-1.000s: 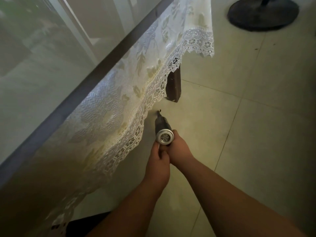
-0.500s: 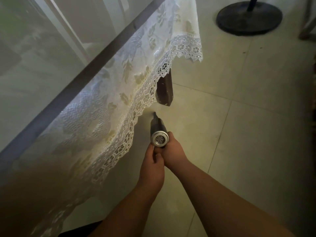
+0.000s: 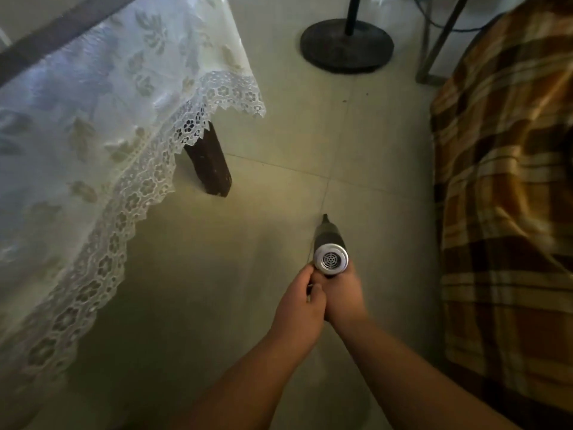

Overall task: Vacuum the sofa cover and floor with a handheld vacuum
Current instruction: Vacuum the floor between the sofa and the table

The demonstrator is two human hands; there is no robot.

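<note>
1. Small handheld vacuum with dark tapered body and round silver vented rear cap (image 3: pixel 330 249): held low over the pale tiled floor (image 3: pixel 366 144), narrow nozzle aimed down and away from the camera, tip on or just above a grout line. Contact with the tile cannot be told.
2. Right hand (image 3: pixel 342 294): grip clenched around the vacuum's handle, directly below the silver cap.
3. Left hand (image 3: pixel 299 308): closed against the right hand and the handle's left side, thumb up near the cap rim; both hands grasp the same tool.
4. White lace-edged tablecloth with leaf pattern (image 3: pixel 130 125): drapes over the surface at left, scalloped hem hanging clear of the floor. Vacuum is well apart from it.
5. Dark brown wooden leg (image 3: pixel 209 169): shows beneath the cloth's corner, foot on the tile, up and left of the nozzle.
6. Brown-and-orange plaid sofa cover (image 3: pixel 502 187): fills the right edge, near the vacuum, not touching it.
7. Round dark fan base with upright pole (image 3: pixel 345 46): stands on the floor at top centre.
8. No containers in view.
</note>
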